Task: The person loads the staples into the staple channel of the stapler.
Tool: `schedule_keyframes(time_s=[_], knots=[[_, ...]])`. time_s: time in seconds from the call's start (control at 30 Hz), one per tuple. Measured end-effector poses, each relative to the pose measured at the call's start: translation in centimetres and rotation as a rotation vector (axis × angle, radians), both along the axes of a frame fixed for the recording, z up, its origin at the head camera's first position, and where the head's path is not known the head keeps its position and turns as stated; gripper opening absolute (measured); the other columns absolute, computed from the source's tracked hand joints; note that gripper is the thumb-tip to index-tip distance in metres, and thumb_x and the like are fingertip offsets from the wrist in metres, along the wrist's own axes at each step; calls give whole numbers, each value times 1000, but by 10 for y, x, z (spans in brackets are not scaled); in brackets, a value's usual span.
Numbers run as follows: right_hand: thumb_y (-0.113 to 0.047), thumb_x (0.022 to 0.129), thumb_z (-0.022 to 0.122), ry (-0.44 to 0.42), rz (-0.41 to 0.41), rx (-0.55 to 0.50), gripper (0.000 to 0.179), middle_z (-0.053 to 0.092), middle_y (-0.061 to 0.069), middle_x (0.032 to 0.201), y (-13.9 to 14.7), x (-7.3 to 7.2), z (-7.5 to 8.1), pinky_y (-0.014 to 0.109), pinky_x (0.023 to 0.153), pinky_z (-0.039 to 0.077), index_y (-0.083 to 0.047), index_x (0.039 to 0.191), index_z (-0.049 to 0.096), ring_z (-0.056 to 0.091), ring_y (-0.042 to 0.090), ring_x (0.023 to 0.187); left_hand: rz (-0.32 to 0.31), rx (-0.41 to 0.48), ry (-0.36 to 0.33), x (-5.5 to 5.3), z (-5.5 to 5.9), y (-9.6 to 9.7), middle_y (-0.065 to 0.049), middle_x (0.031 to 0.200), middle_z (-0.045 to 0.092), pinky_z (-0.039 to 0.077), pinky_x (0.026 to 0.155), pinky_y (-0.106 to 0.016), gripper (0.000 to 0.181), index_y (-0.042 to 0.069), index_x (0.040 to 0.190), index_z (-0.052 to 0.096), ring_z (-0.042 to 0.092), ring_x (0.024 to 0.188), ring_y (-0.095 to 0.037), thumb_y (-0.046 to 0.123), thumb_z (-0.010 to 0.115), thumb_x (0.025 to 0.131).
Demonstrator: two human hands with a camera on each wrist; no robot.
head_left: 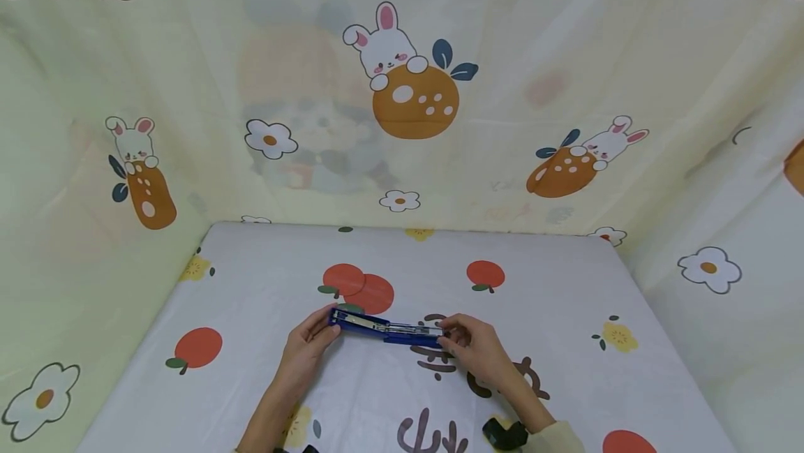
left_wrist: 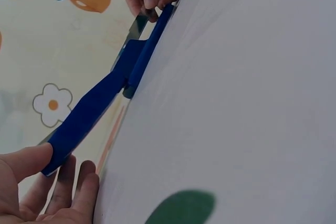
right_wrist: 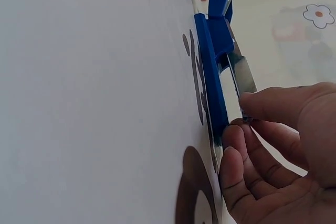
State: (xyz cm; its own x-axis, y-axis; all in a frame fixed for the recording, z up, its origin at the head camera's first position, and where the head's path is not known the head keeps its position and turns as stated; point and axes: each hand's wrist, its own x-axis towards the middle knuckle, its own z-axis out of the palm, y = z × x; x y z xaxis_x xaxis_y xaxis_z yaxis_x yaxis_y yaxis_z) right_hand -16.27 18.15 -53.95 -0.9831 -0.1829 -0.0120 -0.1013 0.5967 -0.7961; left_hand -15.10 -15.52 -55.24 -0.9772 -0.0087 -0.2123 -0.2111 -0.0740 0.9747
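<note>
A blue stapler [head_left: 359, 324] is spread wide open above the white table, its top arm folded back to the left and its metal inside facing up. My left hand [head_left: 305, 350] pinches the end of the top arm between thumb and fingers. In the left wrist view the stapler's blue cover [left_wrist: 86, 114] slants up from that thumb toward the other hand. At the opposite end, my right hand [head_left: 482, 352] grips the tip of the metal staple rail [right_wrist: 243, 74], with fingers also against the end of the blue base [right_wrist: 211, 80].
The table [head_left: 264, 397] wears a white cloth printed with fruit, flowers and lettering. Pale curtains [head_left: 201, 55] with rabbit prints enclose its back and sides. A small black object [head_left: 505, 433] shows by the right wrist.
</note>
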Motion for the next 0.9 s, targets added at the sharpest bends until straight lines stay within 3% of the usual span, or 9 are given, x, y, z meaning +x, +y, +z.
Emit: schedule_keyframes(time_s=[0.47,0.9], knots=[[-13,95,80,-42,-3,-36,20,68,0,84,0,2,-2,17,65,49,-14,115,77,57,9,74,-9,-29,0,1,-2,-1,-19,152,60,54,95,-12,55,9,154,54,62,119,-2,10,70,102],[-14,94,80,-25,3,-37,20,69,0,84,1,2,-2,18,65,48,-13,114,77,57,9,73,-27,-33,-14,-1,8,2,-16,148,63,58,95,-18,53,11,154,54,65,117,-9,9,67,103]])
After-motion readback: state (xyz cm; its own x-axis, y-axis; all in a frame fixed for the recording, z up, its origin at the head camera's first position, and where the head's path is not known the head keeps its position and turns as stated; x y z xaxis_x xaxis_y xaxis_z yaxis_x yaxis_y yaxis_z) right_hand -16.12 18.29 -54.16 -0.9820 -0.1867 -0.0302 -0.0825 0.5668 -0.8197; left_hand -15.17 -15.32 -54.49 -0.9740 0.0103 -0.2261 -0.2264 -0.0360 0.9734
